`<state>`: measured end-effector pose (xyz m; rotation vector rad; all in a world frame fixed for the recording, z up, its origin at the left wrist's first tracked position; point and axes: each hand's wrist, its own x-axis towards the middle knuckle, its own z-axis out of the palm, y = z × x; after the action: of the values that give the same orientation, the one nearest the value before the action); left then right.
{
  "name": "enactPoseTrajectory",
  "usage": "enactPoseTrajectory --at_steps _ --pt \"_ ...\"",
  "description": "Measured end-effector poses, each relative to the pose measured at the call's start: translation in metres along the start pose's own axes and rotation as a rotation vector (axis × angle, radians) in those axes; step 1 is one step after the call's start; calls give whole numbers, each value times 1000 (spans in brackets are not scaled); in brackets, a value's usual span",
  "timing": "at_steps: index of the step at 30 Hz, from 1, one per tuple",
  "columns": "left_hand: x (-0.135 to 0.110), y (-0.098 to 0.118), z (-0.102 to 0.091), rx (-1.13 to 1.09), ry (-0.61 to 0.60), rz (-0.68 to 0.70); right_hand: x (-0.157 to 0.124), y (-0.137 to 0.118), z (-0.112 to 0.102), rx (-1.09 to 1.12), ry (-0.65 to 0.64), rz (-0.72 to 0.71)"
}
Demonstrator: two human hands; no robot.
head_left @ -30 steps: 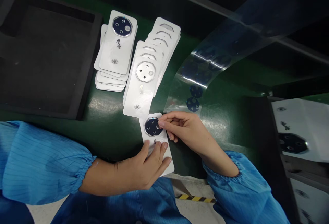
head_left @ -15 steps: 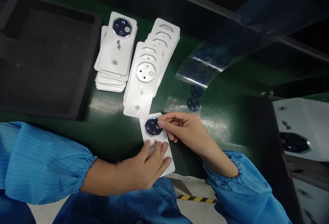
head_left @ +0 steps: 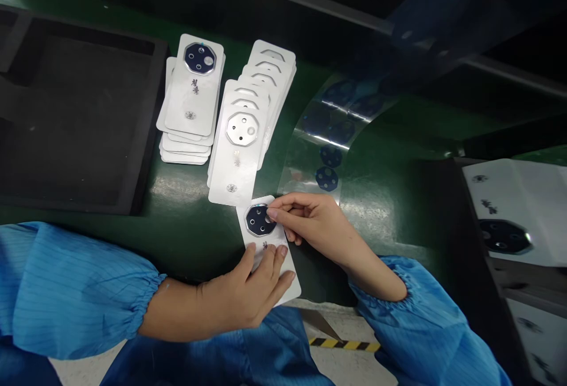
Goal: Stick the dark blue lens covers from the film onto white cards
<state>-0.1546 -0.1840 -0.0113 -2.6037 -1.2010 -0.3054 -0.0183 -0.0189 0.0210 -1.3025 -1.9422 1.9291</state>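
A white phone back panel (head_left: 287, 279) lies tilted at the table's near edge, its dark blue eight-sided camera sticker (head_left: 258, 226) inside a silver rim. My left hand (head_left: 245, 288) rests on the lower part of this panel, fingers spread over its face. At the sticker's right edge, my right hand (head_left: 310, 217) is closed in a pinch of thumb and forefinger; its fingertips cover that edge. Just behind is a fanned stack of white panels (head_left: 237, 173) with white camera areas. A clear film sheet (head_left: 287, 176) carrying dark blue stickers (head_left: 326, 179) lies beyond my right hand.
Left of the fanned stack is another pile of white panels (head_left: 190, 102), the top one with a dark blue camera area. A large black tray (head_left: 153, 138) fills the left side. On the right, a black rack (head_left: 478, 291) bears more white panels (head_left: 540, 208).
The view has shifted slightly, so the stacks and the film sit a little further left and the stacks lower. Both hands keep nearly the same place on the panel.
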Motion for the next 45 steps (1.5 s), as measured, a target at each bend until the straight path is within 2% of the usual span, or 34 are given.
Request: enactPoseTrajectory --at_steps 17,20,24,26,29,33,37,41,43,45 --pt "0 -1 -1 22 -12 -1 0 1 2 -40 21 -26" --pt "0 -1 -2 34 -36 7 -5 4 9 -266 113 -180" --pt "-4 0 1 41 -60 40 -12 11 25 -877 346 -559" --pt "-5 1 3 30 -55 45 -14 13 30 -1120 402 -629" --pt "-6 2 6 25 -47 52 -13 14 31 -1272 447 -611" --pt "-5 3 7 42 7 30 -4 13 26 -1232 458 -501" --pt "-4 3 7 56 24 30 8 14 27 -1120 497 -505" --pt "-4 3 6 64 33 24 18 16 29 -1166 541 -510" --pt "-4 3 6 69 32 27 21 16 23 -1186 529 -513" --pt "-3 3 6 75 33 25 23 15 11 -1152 448 -530"
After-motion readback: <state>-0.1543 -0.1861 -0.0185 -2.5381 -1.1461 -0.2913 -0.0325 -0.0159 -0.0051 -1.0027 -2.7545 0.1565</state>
